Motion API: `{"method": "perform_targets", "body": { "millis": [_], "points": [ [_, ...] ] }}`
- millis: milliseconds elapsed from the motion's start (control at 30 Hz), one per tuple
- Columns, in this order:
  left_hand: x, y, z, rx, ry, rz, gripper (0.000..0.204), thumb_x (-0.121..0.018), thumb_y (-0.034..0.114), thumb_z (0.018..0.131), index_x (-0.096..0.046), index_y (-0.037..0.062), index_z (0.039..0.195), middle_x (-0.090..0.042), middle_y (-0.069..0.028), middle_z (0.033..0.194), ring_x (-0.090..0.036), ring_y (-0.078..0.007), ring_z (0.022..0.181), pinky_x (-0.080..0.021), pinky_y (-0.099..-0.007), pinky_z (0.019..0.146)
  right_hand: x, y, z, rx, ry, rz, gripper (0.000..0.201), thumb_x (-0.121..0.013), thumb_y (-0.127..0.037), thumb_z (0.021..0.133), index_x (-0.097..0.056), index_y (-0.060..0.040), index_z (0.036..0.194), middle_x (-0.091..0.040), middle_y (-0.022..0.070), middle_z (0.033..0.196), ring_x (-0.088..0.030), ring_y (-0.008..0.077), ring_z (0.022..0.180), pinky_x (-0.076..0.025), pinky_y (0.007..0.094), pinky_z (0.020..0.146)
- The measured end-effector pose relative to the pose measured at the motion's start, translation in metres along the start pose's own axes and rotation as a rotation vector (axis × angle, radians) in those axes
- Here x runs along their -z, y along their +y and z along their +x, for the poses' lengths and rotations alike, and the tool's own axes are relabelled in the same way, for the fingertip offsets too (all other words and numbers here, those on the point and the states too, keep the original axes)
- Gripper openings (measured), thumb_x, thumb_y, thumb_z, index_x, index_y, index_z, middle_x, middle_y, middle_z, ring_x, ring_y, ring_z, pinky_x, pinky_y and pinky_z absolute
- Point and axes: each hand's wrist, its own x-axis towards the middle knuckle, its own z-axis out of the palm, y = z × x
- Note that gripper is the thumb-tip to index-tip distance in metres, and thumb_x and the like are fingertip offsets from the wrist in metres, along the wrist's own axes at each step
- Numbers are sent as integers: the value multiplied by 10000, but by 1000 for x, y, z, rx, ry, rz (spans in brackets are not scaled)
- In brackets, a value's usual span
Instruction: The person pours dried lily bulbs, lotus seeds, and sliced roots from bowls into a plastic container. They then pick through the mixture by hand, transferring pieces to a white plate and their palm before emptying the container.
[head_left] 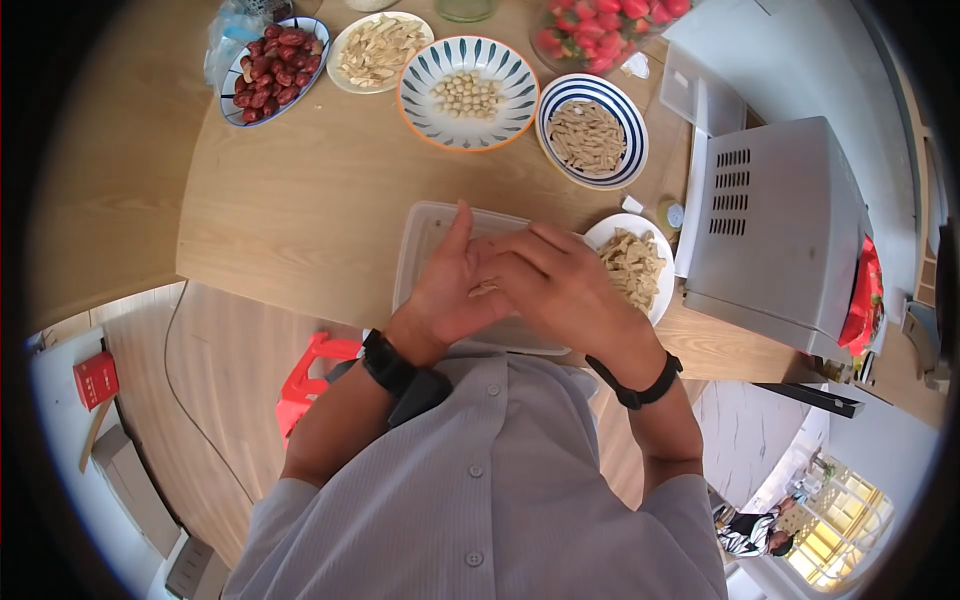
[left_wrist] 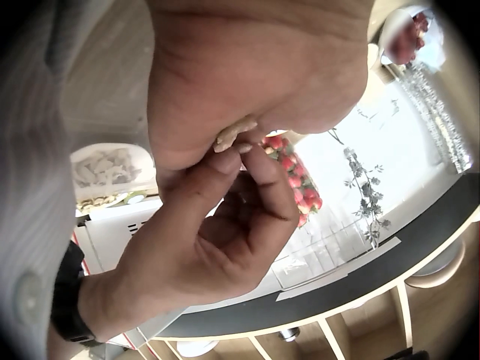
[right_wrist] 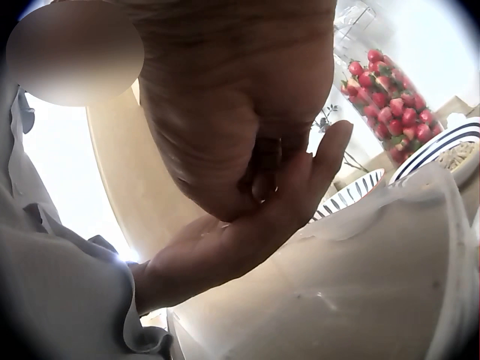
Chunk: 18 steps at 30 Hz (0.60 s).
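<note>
My left hand [head_left: 440,290] is held palm up over a clear plastic container [head_left: 408,250], its thumb extended. My right hand [head_left: 560,285] reaches across that palm with bent fingers, and the thumb and index finger pinch at a pale dried piece [left_wrist: 235,133] lying against the left palm in the left wrist view. The right wrist view shows both hands meeting above the container, the pinched piece mostly hidden there. Just right of the right hand, a white plate [head_left: 667,292] holds similar pale dried chunks [head_left: 630,262].
Along the back stand an oval dish of red dates [head_left: 275,72], a plate of pale slices [head_left: 380,50], a patterned bowl [head_left: 415,95] of round seeds, a blue-striped bowl [head_left: 633,160] of thin pieces and a container of strawberries [head_left: 605,30]. A grey appliance [head_left: 780,220] stands right.
</note>
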Motion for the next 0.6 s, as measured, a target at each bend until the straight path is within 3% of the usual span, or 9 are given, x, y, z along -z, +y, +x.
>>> {"method": "perform_targets", "body": {
  "millis": [100, 200, 267, 400, 500, 600],
  "points": [
    [11, 0, 3, 10, -154, -46, 983, -228, 759, 1055, -476, -75, 1511, -581, -203, 1480, -541, -309, 1409, -394, -480, 1211, 4, -1, 1, -3, 61, 77, 306, -709, -111, 733, -688, -54, 1033, -663, 60, 1054, -626, 230, 982, -562, 388, 834],
    [-26, -7, 8, -70, 53, 128, 1020, -214, 781, 1040, -454, -81, 1528, -538, -236, 1527, -488, -345, 1462, -347, -486, 1251, 7, -17, 3, 44, 70, 41, 288, -704, -102, 721, -690, -39, 1001, -671, 94, 1051, -630, 251, 987, -561, 392, 843],
    [-26, -9, 8, -98, 18, 160, 1042, -199, 792, 1032, -446, -89, 1531, -517, -250, 1546, -459, -364, 1484, -324, -483, 1268, -2, -25, -1, 51, -26, -12, 273, -698, -100, 719, -693, -26, 981, -680, 106, 1056, -634, 262, 994, -558, 402, 850],
    [-20, -7, 7, -88, -29, 198, 1008, -138, 740, 1062, -379, -99, 1565, -410, -293, 1618, -344, -415, 1551, -269, -474, 1293, -6, -27, 2, 33, -36, -167, 246, -686, -112, 725, -691, -29, 957, -679, 95, 1079, -636, 258, 1005, -550, 394, 868],
    [-22, -8, 8, -77, -21, 168, 1013, -143, 748, 1057, -379, -96, 1565, -410, -285, 1621, -343, -414, 1552, -269, -472, 1294, -3, -28, 5, 40, -29, -203, 254, -687, -99, 728, -688, -48, 977, -673, 78, 1098, -640, 248, 1013, -546, 383, 887],
    [-26, -9, 7, -73, 29, 125, 1050, -158, 781, 1038, -440, -106, 1523, -500, -256, 1557, -439, -379, 1496, -313, -476, 1279, -5, -26, 6, 66, -19, -216, 254, -688, -95, 725, -687, -44, 974, -674, 84, 1102, -644, 254, 1013, -551, 390, 890]
  ]
}}
